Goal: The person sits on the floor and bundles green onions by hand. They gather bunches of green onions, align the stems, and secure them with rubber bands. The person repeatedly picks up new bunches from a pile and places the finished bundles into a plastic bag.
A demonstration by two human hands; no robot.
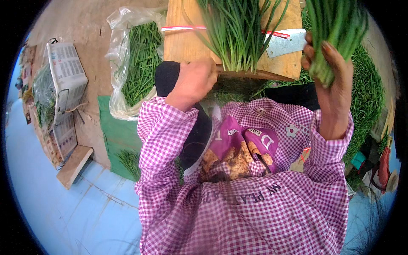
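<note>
My right hand (334, 63) is closed around the pale stem ends of a bunch of garlic chives (338, 22), raised beside the wooden board, leaves pointing away. Another pile of chives (236, 38) lies loose on the wooden board (185, 44), its cut ends along the near edge. My left hand (196, 78) is by the board's near left corner, fingers curled; its palm is hidden, so I cannot tell whether it holds anything. A cleaver blade (283, 43) lies flat at the board's right side. A red and white strip (181, 28) runs across the board under the pile.
A clear plastic bag (118, 63) of green chives (140, 63) stands left of the board. Loose cut greens (366, 95) heap up on the right. Further left are a white crate (68, 63), a wooden plank (75, 165) and a green sheet (118, 137) on the floor.
</note>
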